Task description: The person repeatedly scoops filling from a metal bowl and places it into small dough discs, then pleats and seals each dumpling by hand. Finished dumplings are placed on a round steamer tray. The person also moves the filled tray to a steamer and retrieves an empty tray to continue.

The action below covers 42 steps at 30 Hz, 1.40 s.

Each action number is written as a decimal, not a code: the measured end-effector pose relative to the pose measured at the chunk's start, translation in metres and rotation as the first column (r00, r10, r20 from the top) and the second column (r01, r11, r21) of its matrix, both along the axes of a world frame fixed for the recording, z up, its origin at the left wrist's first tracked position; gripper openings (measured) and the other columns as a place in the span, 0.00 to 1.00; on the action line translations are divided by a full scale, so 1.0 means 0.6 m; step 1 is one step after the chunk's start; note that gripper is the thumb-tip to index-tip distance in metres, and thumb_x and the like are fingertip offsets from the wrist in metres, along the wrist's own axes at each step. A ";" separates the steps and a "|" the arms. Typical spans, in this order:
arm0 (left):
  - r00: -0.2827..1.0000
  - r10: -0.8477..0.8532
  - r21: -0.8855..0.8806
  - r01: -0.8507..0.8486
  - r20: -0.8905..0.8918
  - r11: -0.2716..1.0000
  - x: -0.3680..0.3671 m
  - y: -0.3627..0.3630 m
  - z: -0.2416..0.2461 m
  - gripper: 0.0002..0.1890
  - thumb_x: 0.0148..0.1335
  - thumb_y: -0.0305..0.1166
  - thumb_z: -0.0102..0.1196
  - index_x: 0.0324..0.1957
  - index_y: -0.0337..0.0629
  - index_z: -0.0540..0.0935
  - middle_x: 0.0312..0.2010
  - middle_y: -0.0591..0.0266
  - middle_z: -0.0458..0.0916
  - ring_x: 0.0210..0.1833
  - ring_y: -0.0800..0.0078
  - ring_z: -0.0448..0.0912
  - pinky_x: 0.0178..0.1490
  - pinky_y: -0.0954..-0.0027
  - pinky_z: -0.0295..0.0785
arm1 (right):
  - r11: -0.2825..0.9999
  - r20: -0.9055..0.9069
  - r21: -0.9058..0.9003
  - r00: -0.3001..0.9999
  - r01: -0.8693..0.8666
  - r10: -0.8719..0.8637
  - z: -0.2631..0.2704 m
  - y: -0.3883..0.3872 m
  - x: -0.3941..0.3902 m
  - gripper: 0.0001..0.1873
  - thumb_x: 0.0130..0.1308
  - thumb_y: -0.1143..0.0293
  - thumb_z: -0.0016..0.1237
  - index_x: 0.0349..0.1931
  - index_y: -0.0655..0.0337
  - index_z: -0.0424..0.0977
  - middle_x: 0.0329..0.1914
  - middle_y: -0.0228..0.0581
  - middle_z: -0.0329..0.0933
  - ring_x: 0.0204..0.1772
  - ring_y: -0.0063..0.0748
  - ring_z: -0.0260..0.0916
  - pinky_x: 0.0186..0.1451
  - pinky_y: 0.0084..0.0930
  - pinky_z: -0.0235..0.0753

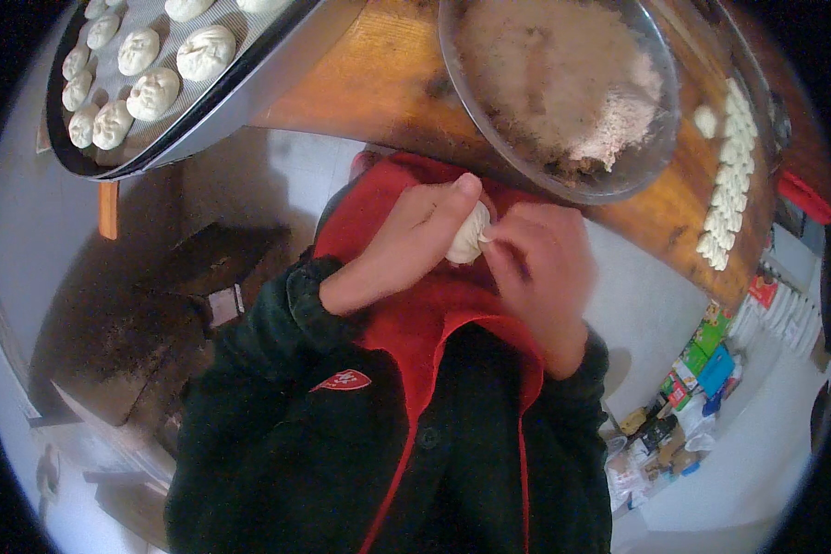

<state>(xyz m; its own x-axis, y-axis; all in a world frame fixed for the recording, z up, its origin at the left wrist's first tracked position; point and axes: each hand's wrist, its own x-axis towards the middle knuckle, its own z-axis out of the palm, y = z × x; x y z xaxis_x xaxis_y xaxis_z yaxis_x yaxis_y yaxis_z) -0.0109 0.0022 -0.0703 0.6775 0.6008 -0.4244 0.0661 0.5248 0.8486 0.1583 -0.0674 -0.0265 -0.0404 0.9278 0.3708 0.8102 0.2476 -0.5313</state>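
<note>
My left hand (415, 235) cups a filled dough bun (467, 239) from the left, its thumb on top. From the right, the fingertips of my right hand (543, 263) pinch a small point of dough at the bun's side; that hand is blurred. The bun is pleated and held above the red apron (450, 298) on my lap. Beyond my hands, a round metal bowl (492, 149) holds a pale, minced filling (616, 128). Folded buns (152, 93) sit apart on a mesh liner in a large round steamer (228, 104) at the upper left.
Flattened dough pieces (730, 180) lie in an overlapping row on the wooden table (360, 83), with a single dough piece (704, 121) beside them. A wooden handle (109, 210) sticks out below the steamer. Packages and bags (685, 408) stand on the floor at the right.
</note>
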 end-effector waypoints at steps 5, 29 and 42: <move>0.985 0.015 -0.010 -0.017 -0.173 1.000 -0.004 0.011 -0.010 0.31 0.83 0.54 0.35 0.44 0.37 0.83 0.28 0.67 0.80 0.30 0.75 0.77 0.34 0.70 0.72 | 0.997 0.049 -0.066 0.998 -0.028 0.031 -0.013 0.006 -0.004 0.13 0.51 0.74 0.66 0.37 0.53 0.79 0.40 0.33 0.80 0.42 0.42 0.78 0.44 0.36 0.81; 0.986 0.115 -0.119 -0.129 -0.118 0.984 0.020 0.011 -0.006 0.42 0.82 0.60 0.28 0.31 0.39 0.88 0.27 0.62 0.85 0.33 0.73 0.81 0.43 0.68 0.75 | 1.000 -0.179 0.018 0.984 -0.022 0.025 0.049 -0.012 0.010 0.11 0.51 0.78 0.65 0.34 0.57 0.79 0.39 0.35 0.82 0.40 0.40 0.79 0.41 0.33 0.80; 0.988 0.031 0.304 -0.076 0.150 0.950 -0.208 0.083 0.209 0.26 0.67 0.30 0.65 0.64 0.40 0.73 0.58 0.63 0.76 0.61 0.72 0.75 0.67 0.67 0.69 | 0.731 -0.314 -0.007 0.693 0.682 -0.649 0.010 -0.040 0.196 0.11 0.80 0.66 0.51 0.48 0.65 0.81 0.48 0.34 0.83 0.48 0.26 0.76 0.54 0.24 0.74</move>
<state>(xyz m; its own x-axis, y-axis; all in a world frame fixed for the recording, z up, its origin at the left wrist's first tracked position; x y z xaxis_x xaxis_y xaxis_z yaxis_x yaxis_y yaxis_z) -0.1357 0.0523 0.0550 0.6802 0.7240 -0.1152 -0.0876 0.2363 0.9677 0.2760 -0.0911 -0.0204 0.6916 0.6273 0.3579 0.6056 -0.2336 -0.7607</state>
